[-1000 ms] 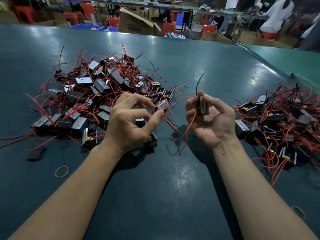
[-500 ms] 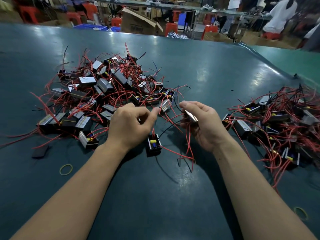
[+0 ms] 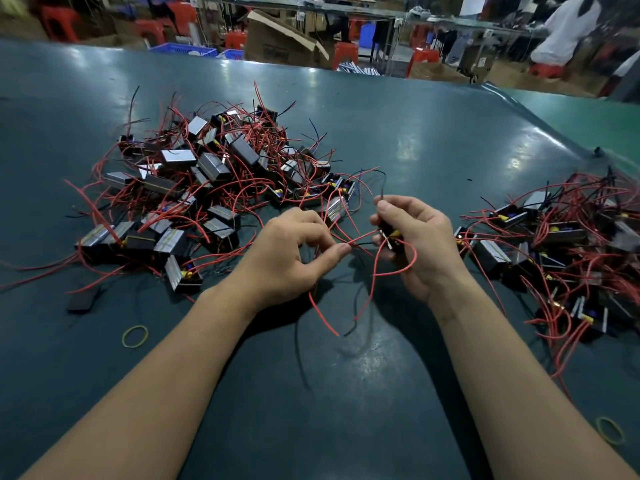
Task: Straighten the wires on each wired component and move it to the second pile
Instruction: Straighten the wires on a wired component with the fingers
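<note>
Component [image 3: 389, 237] now lifted off table [image 3: 346, 410], gripped in right hand [image 3: 420, 242]; wires [image 3: 360, 242] pinched by left hand [image 3: 287, 254], ready to pull straight.

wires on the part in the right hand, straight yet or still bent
Bent. The right hand holds the component; its red wire curls in a loop, and the left hand pinches wires beside it.
</note>
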